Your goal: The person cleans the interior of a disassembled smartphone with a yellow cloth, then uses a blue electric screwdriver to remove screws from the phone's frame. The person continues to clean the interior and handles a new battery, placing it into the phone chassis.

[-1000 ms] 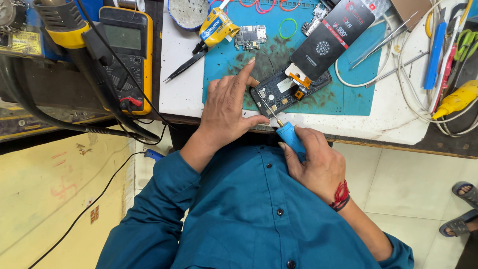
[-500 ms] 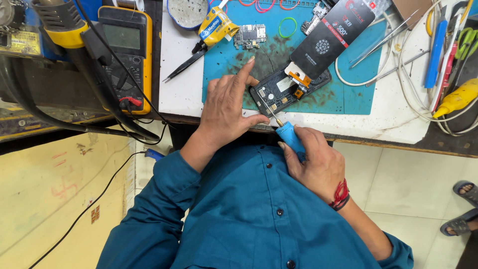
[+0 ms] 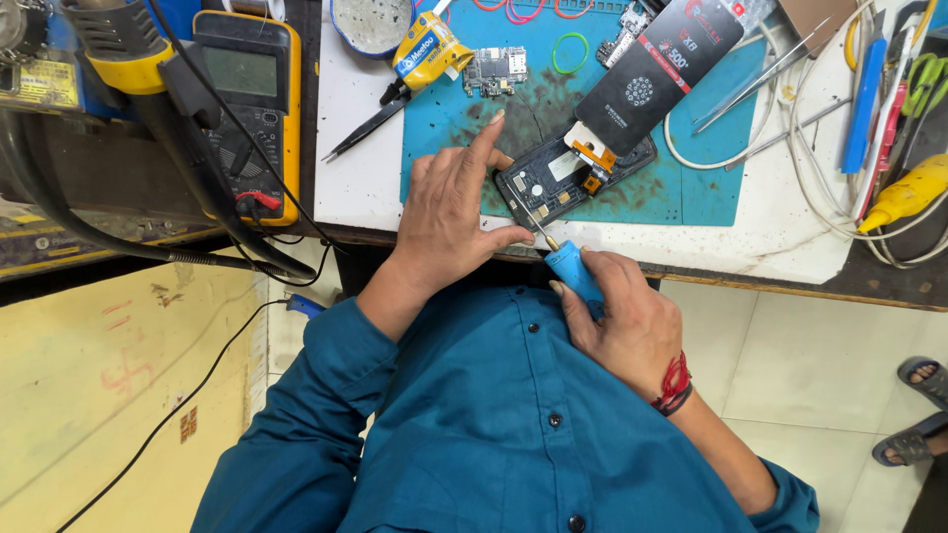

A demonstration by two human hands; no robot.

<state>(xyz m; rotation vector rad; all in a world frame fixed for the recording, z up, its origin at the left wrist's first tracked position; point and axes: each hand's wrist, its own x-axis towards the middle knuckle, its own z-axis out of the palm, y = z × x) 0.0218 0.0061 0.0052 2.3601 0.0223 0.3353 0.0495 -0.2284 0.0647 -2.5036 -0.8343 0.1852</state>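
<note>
Gripping a blue-handled screwdriver with a thin metal shaft (image 3: 565,263), the right hand (image 3: 624,321) curls its fingers together around the handle at the near edge of the white worktable (image 3: 360,148), and the tip meets the near left part of an opened black phone frame with exposed circuit parts (image 3: 568,178). That phone frame lies tilted on a teal rubber work mat stained with dark smudges (image 3: 652,197), near the middle of the table. The left hand (image 3: 454,217) rests flat beside the frame's left end, fingers spread: the index finger stretches far along the frame's edge and the thumb presses against its near corner. A long black rectangular battery with white print (image 3: 657,74) lies slanted over the frame's far right end. Farther left on the mat sit a small green circuit board (image 3: 496,69) and a yellow glue tube (image 3: 425,54); black tweezers (image 3: 367,126) lie just beside it. A yellow multimeter (image 3: 247,99) stands at the far left.
</note>
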